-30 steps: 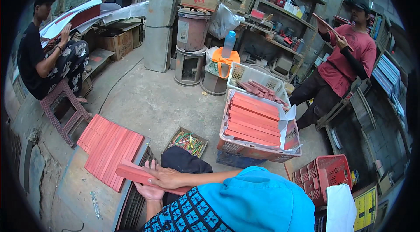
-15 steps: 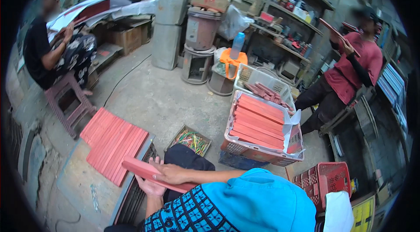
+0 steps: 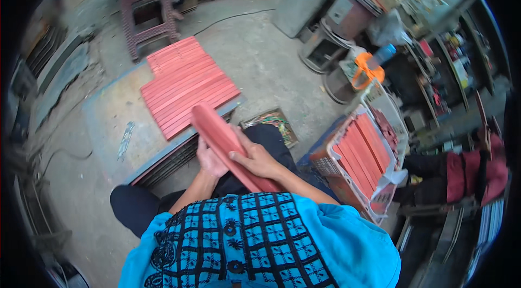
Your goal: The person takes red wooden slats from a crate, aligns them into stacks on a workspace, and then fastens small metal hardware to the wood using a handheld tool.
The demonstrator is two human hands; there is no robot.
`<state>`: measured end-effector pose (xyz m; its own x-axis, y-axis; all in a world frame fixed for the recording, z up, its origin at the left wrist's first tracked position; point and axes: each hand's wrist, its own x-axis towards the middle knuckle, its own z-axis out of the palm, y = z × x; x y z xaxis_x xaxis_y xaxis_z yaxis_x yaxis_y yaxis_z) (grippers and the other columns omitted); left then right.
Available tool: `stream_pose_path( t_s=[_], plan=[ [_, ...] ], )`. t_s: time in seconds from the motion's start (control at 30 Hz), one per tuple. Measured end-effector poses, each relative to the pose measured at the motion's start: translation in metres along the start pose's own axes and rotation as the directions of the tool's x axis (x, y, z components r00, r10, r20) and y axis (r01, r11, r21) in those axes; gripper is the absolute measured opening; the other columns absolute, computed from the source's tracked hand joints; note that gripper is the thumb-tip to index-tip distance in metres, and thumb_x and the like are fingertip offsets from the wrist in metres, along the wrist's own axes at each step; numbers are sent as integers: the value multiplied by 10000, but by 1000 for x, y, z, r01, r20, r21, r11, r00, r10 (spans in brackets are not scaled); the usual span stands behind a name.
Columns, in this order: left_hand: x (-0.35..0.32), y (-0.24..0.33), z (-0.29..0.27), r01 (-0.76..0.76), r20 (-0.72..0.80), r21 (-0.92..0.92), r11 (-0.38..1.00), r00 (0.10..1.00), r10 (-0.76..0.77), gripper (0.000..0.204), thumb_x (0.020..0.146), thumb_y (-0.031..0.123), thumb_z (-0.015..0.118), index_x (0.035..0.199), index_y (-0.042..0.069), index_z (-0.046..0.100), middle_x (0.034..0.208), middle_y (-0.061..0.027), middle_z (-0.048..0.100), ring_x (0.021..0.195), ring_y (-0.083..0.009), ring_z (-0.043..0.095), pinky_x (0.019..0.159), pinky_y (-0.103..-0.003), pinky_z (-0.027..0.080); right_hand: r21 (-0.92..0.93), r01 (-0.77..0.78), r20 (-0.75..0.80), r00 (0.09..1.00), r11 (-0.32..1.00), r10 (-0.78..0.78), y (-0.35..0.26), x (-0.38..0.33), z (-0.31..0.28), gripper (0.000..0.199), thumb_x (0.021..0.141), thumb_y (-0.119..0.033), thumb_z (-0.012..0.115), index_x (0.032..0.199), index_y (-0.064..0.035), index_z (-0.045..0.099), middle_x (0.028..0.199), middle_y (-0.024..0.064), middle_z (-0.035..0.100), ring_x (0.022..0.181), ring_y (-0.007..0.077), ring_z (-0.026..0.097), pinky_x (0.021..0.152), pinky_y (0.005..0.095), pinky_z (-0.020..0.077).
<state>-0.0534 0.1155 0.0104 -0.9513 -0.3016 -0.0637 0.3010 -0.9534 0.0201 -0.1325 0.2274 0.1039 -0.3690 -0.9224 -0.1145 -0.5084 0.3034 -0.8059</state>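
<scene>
Tilted in front of my chest is a long salmon-red slat with a rounded far end and a groove along its length. Its material is not certain. My left hand supports it from the left and below. From the right, my right hand wraps over it with the thumb on top. Just beyond the held slat, rows of similar red slats lie side by side on a low table.
A white-lined crate of red slats stands to the right, beside a pale basket. A shallow box of coloured thin pieces sits past my knee. A co-worker is at far right; another sits near a plastic stool.
My view has turned toward the low table, so the surroundings appear rotated. The slat now points more away from me. My right hand has shifted nearer along it, still gripping.
</scene>
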Motion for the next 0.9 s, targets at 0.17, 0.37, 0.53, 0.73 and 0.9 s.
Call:
stream_pose_path(
  t_s=[0.17, 0.37, 0.53, 0.73, 0.9],
  plan=[
    [5, -2, 4, 48, 69, 97, 994, 996, -55, 766, 817, 559, 340, 1400, 110, 129, 1442, -155, 147, 1323, -344, 158, 1044, -527, 160, -179, 111, 2, 994, 978, -113, 13, 3, 17, 663, 849, -346, 498, 1344, -8, 216, 1108, 279, 511, 990, 410, 522, 875, 413, 408],
    [5, -3, -17, 51, 142, 173, 984, 987, -76, 785, 801, 610, 302, 1404, 131, 147, 1443, -125, 176, 1322, -310, 167, 1018, -548, 191, -231, 3, 35, 999, 973, 5, -7, -13, 24, 692, 849, -328, 492, 1355, 10, 164, 1123, 306, 476, 1055, 434, 472, 884, 437, 403],
    [4, 1, -12, 30, 17, 100, 995, 999, -32, 807, 799, 638, 296, 1401, 119, 160, 1438, -134, 189, 1325, -301, 163, 1025, -545, 174, -69, -7, 157, 987, 998, 18, -1, -8, 20, 678, 853, -335, 492, 1356, 7, 193, 1218, 306, 417, 1100, 408, 459, 926, 417, 379],
    [4, -2, -6, 5, 314, 225, 974, 946, -78, 815, 802, 650, 294, 1398, 109, 168, 1442, -144, 165, 1330, -310, 143, 1026, -554, 158, 303, -18, -17, 1000, 953, 25, 23, -1, 25, 698, 738, -362, 639, 1270, 15, 389, 1029, 268, 561, 937, 304, 565, 829, 345, 424],
    [7, -3, -10, 57, 233, 224, 973, 966, -110, 857, 782, 653, 325, 1398, 83, 153, 1450, -149, 131, 1343, -311, 84, 1035, -530, 156, 184, -201, 133, 975, 962, 179, 12, -3, 14, 683, 648, -404, 694, 1060, 94, 472, 1001, 264, 551, 936, 328, 549, 827, 371, 424]
  ],
)
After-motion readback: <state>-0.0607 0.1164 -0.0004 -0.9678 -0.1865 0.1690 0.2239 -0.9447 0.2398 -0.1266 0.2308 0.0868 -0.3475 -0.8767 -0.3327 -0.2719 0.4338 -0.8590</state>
